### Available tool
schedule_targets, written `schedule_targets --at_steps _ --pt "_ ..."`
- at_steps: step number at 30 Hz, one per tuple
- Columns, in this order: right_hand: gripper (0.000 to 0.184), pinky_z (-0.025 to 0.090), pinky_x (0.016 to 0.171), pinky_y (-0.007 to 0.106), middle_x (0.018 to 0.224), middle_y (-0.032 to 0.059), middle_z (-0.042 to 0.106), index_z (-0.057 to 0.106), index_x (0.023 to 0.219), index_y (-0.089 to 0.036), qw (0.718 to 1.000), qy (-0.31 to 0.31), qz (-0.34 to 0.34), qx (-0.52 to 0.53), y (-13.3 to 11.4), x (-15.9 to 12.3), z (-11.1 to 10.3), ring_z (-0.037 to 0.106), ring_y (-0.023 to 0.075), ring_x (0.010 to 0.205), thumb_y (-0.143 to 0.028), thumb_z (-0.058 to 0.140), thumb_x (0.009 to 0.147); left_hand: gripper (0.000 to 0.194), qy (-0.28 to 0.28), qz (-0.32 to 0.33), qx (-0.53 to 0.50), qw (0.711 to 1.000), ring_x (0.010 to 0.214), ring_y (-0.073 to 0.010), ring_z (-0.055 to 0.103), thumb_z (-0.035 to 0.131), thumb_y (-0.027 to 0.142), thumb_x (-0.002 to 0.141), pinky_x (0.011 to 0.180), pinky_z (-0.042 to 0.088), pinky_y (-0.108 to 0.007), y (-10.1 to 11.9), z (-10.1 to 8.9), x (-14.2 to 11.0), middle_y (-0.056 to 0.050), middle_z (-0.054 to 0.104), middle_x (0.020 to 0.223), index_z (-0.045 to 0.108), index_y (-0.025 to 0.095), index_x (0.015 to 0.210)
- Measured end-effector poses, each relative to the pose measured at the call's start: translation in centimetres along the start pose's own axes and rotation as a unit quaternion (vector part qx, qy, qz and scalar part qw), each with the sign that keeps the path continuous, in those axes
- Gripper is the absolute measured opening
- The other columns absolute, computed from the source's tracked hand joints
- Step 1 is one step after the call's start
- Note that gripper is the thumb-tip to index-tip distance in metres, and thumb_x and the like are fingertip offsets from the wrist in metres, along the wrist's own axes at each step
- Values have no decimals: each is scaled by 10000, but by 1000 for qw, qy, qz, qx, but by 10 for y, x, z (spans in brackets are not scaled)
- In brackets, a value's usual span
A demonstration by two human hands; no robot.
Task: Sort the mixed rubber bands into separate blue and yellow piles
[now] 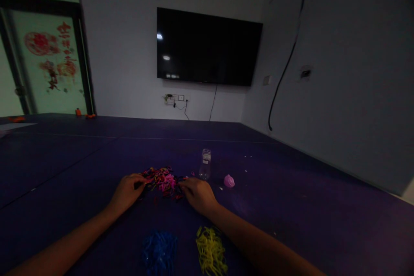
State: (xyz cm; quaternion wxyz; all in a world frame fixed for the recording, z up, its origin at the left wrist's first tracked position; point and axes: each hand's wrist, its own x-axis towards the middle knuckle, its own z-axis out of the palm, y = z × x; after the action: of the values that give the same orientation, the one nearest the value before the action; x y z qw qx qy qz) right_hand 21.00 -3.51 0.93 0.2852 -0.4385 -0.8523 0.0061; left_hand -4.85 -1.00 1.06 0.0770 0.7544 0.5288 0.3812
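A loose pile of small mixed-colour bands, pink, red, orange and dark, lies on the purple table. At its left edge is my left hand, thumb and fingers pinched together at the bands. My right hand touches the right edge of the pile, its fingertips also closed together. What either pinch holds is too small and dark to make out. Nearer to me lie a heap of blue bands and, to its right beneath my right forearm, a heap of yellow bands.
A clear bottle stands upright just beyond my right hand. To its right sits a crumpled-looking pink object. Small white scraps dot the purple surface. A wall-mounted television hangs at the back, and orange items lie far left.
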Motion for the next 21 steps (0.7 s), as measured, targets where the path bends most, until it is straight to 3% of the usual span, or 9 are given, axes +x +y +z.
schedule_targets --at_steps 8,14,21 --pt "303 442 765 219 1003 21 664 637 1055 -240 1000 -1 -3 -5 0 0 1 599 147 929 -178 404 872 185 7 -16 36 999 753 -224 635 532 265 716 709 470 -317 3 -1 -1 -41 694 768 700 219 652" --pt "301 442 772 213 1004 18 664 638 1053 -245 1000 -6 -2 -6 -1 0 -1 599 142 930 -181 403 876 191 34 44 50 997 817 -233 592 522 290 764 742 445 -343 9 -1 3 -40 665 787 665 213 663" --pt "302 439 809 228 1012 21 662 642 1044 -245 1000 3 -12 -3 0 0 1 599 147 940 -172 407 869 169 -26 95 16 995 741 -190 588 482 233 798 683 449 -296 9 8 3 -29 637 745 627 203 714"
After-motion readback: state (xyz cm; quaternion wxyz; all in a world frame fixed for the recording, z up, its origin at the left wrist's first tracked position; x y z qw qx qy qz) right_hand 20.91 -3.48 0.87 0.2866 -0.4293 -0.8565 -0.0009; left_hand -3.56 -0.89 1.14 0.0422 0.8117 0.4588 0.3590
